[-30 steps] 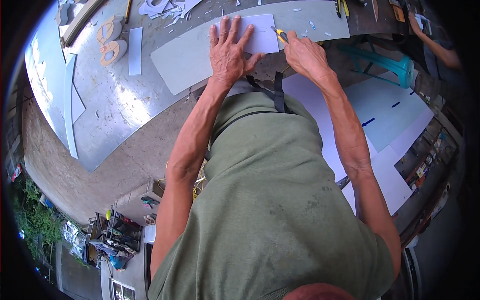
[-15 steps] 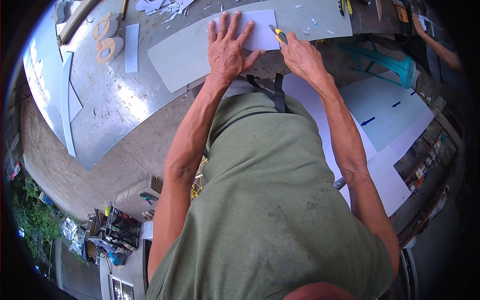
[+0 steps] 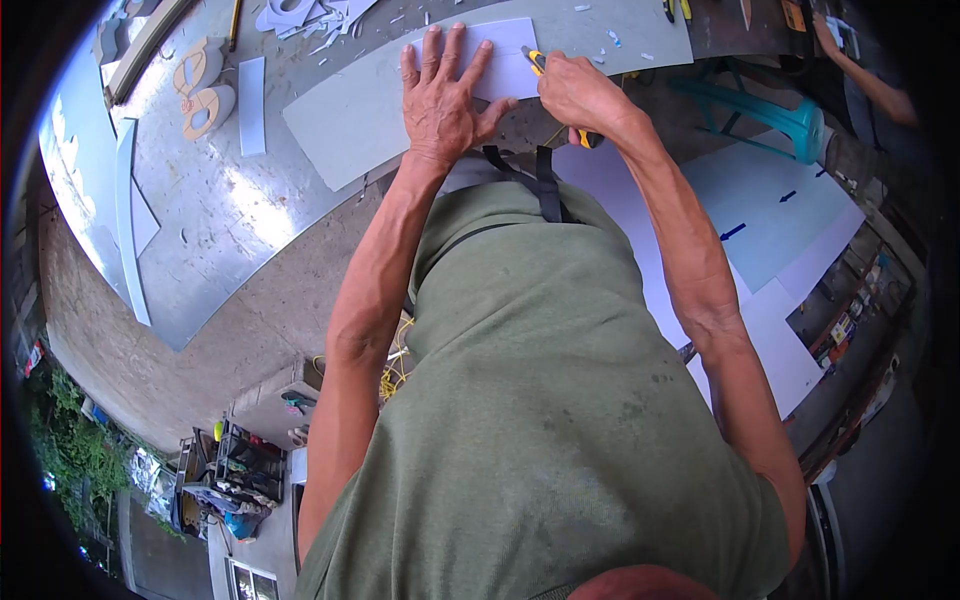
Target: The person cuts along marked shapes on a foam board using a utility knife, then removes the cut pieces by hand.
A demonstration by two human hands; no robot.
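With its fingers spread, my left hand presses flat on a white sheet, which lies on a long grey-green board. Closed round a yellow utility knife, my right hand is at the sheet's right edge. The knife's tip rests at or just over the sheet, and its rear end shows below my fingers. A faint line runs on the sheet between my hands. Whether the blade touches the sheet is too small to tell.
A metal table carries paper scraps, a narrow white strip and figure-eight shaped pieces. A teal stool stands at the right, near another person's arm. Large sheets lie below right.
My right hand has turned, so the knife's rear end now shows under it, and its tip sits at the sheet's right edge. My left hand stays spread on the sheet. The view has shifted slightly.
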